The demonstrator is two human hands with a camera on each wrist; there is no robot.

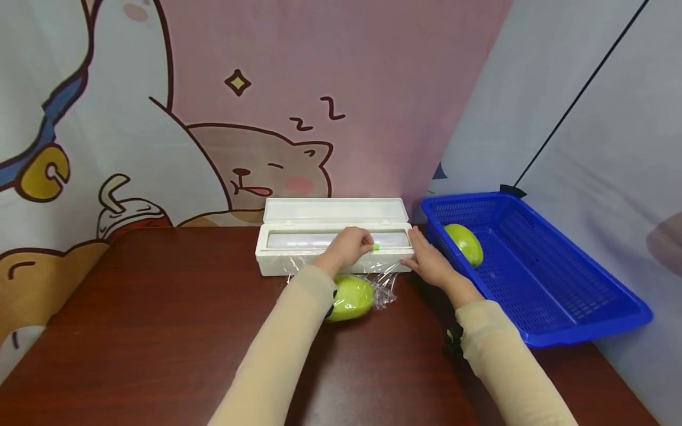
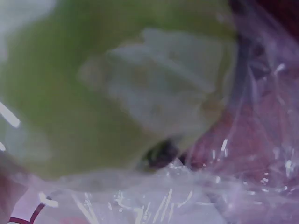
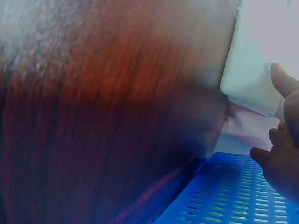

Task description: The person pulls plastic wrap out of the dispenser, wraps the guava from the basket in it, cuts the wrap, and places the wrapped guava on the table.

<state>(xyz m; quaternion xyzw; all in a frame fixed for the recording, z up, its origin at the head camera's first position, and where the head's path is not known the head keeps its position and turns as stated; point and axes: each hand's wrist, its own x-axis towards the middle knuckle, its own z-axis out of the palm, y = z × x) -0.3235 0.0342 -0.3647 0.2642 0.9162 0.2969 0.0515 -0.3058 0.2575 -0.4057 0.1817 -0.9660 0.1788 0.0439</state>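
A white cling film dispenser (image 1: 270, 266) stands near the back of the table, its lid raised and the film roll (image 1: 298, 239) showing inside. My left hand (image 1: 345, 247) pinches a small green slide cutter (image 1: 376, 247) on the front edge, right of the middle. At the right end of the dispenser, my right hand (image 1: 430, 261) rests against the box with fingers extended and its thumb on the front face. Clear film (image 1: 385, 291) hangs from the front edge onto a green fruit (image 1: 356, 299), partly hidden by my left forearm. The fruit and crinkled film (image 2: 252, 182) fill the left wrist view.
On the right, close beside my right hand, stands a blue plastic basket (image 1: 581, 334) with slotted walls. Another green fruit (image 1: 465, 244) lies at its left side. A cartoon-printed cloth (image 1: 394, 89) hangs behind the brown table (image 1: 160, 337).
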